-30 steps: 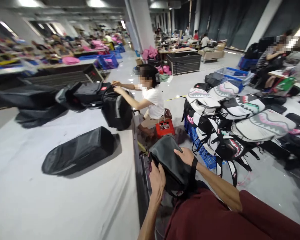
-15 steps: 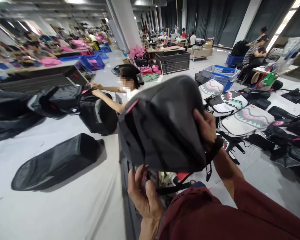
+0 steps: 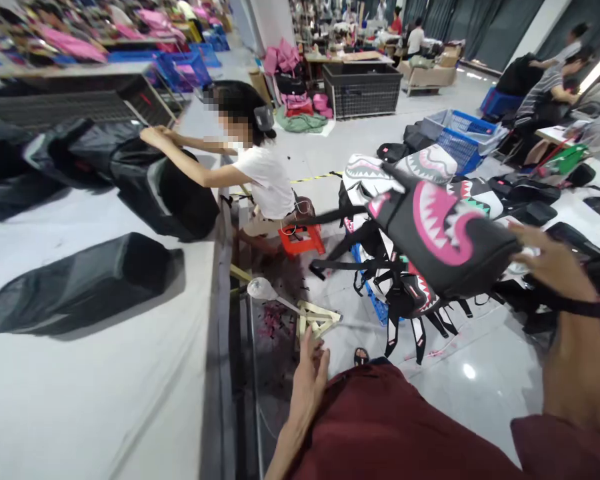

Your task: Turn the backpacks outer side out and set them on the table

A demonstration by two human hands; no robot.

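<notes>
The right hand (image 3: pixel 547 257) at 3 o'clock has its fingers spread, touching the end of a black backpack with a pink shark mouth (image 3: pixel 440 237), which hangs in the air above the heap of shark-print bags (image 3: pixel 405 173); whether it grips the bag I cannot tell. The left hand (image 3: pixel 313 363) at 6 o'clock is loosely open, holding nothing, low beside the table edge (image 3: pixel 220 347). At 11 o'clock, 1 co-worker (image 3: pixel 263 177) handles black bags (image 3: pixel 165 190)

Bright overhead light, blurred warped edges
</notes>
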